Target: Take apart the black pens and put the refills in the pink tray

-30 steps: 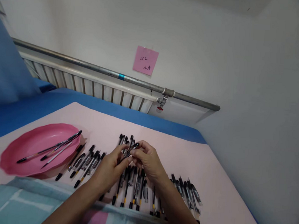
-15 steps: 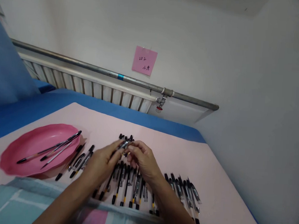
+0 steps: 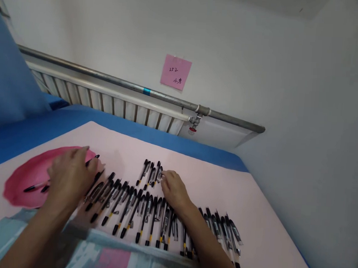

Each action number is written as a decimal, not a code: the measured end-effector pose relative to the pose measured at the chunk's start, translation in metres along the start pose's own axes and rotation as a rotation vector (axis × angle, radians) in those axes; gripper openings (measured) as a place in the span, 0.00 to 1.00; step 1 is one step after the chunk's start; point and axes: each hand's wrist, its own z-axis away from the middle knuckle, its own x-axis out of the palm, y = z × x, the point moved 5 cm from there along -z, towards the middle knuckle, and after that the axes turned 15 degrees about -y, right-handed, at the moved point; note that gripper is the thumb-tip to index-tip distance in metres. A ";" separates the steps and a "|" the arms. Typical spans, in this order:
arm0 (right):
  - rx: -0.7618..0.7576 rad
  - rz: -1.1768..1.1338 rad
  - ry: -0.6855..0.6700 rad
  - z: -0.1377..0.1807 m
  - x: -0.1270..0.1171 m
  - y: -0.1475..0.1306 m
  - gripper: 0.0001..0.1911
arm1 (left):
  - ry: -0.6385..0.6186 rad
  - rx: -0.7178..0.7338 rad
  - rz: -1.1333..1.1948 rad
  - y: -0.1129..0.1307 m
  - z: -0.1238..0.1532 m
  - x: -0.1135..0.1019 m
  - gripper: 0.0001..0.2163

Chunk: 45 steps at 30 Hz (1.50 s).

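My left hand (image 3: 72, 175), slightly blurred, is over the right side of the pink plastic dish (image 3: 13, 183), thumb and fingers apart. It partly hides slim black pen pieces (image 3: 36, 187) in the dish. At the small back group, the fingers of my right hand (image 3: 175, 191) are closed at a short clear pen cap (image 3: 160, 172) with a dark end. Long dark pen pieces (image 3: 151, 175) lie beside it. Closer to me is a long slanting row of pen pieces and clear caps (image 3: 137, 206), partly behind my right forearm.
Another cluster of pen pieces (image 3: 218, 226) lies right of my forearm. Blue-green checked cloth (image 3: 91, 254) borders the pale pink sheet (image 3: 119, 148) in front. Behind are a blue surface (image 3: 136, 131), a radiator (image 3: 122, 107) and a metal pipe (image 3: 109, 78) along the wall.
My hands were together above the back pens. The left has moved leftward to the dish; the right has stayed by the back group. More of the front row shows.
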 end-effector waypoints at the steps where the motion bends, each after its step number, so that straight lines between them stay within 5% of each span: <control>1: -0.016 0.026 -0.010 -0.001 0.002 -0.001 0.16 | 0.049 0.050 0.022 0.010 0.004 0.001 0.23; 4: -0.034 0.099 -0.040 -0.004 0.006 -0.004 0.17 | 0.160 0.235 0.075 0.042 0.017 0.011 0.20; 9: -0.023 0.230 -0.119 -0.008 0.008 -0.006 0.15 | 0.106 0.443 0.070 0.072 0.026 0.040 0.18; 20: 0.070 0.383 -0.221 -0.008 0.007 -0.016 0.11 | 0.020 0.494 0.125 0.080 0.031 0.043 0.17; 38: 0.298 0.345 -0.236 0.003 -0.021 0.007 0.10 | -0.124 0.466 0.349 0.079 0.030 0.043 0.18; 41: 0.275 0.200 -0.157 0.003 -0.030 -0.004 0.10 | -0.282 0.403 0.630 0.081 0.033 0.044 0.18; 45: 0.097 -0.407 -0.063 0.005 -0.024 -0.043 0.04 | -0.552 0.352 1.105 0.091 0.042 0.056 0.17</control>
